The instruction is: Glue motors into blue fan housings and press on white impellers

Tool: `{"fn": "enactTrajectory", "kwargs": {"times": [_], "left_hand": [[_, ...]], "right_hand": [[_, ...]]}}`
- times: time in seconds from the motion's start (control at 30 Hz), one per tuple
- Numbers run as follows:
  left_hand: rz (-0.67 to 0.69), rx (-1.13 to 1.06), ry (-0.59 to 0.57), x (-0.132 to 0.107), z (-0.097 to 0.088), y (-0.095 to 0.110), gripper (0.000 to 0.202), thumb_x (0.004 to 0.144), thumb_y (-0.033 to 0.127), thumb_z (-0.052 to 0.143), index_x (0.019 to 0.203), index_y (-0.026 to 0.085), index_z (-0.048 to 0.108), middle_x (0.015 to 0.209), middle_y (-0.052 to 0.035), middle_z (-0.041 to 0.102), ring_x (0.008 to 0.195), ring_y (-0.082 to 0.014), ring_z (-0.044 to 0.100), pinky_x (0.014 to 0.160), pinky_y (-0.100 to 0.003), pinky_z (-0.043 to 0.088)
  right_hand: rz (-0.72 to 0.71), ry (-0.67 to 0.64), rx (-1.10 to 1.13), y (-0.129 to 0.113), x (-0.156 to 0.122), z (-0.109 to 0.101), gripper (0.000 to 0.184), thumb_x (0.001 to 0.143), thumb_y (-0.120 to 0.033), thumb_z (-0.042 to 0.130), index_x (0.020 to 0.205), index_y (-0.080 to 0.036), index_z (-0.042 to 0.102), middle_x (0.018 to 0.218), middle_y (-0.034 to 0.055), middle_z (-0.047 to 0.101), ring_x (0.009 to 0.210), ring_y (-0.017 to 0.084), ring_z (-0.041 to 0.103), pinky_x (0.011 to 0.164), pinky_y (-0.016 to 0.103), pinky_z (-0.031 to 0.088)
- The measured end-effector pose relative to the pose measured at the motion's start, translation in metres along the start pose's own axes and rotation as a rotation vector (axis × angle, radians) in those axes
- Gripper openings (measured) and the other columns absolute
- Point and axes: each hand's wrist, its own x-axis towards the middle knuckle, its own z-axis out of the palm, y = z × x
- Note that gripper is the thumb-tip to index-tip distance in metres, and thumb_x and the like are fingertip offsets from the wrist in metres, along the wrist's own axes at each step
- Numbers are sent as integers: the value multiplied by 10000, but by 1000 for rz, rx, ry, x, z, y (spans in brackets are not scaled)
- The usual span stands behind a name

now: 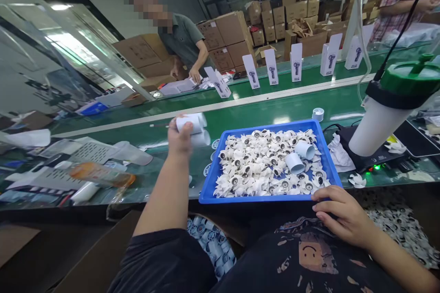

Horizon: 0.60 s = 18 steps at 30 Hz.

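Observation:
My left hand [180, 136], slightly smeared by motion, is raised over the green bench to the left of a blue tray [254, 200]. Its fingers are closed round two short white plastic cylinders [192, 124], one above the other. Small white fan impellers [245, 164] with dark hubs fill most of the tray. Two more pale cylinders [294, 163] lie on top of them at the tray's right side. At the tray's front right corner rests my right hand [343, 215], fingers apart and holding nothing, fingertips at the rim.
Upright white boxes [296, 63] line the conveyor [271, 112]. A green-lidded container [385, 114] stands right, near a black device with lit lights. An orange bottle [101, 174] lies left. Below the bench, more cylinders [213, 242] fill a container. A co-worker [187, 36] stands opposite.

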Motion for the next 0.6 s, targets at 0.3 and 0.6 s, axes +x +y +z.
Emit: {"fn": "enactTrajectory", "kwargs": {"times": [0.3,0.6], "left_hand": [[-437,-532,-688,-76,147,29,680,669,698,597,1025,121,653,875,-114,747,811,-315,734,643,-401,622],[-434,-436,-849,-86,193,10,792,699,782,498,1136,133,619,889,-123,737,819,-334,726,647,-416,590]], "right_hand": [[-18,26,72,-3,-4,4,140,979,-204,492,959,-205,631,1006,63,659,904,175,627,786,335,492],[35,78,76,0,-28,-5,129,978,-194,496,965,-198,624,1005,54,664,926,167,629,820,334,463]]}}
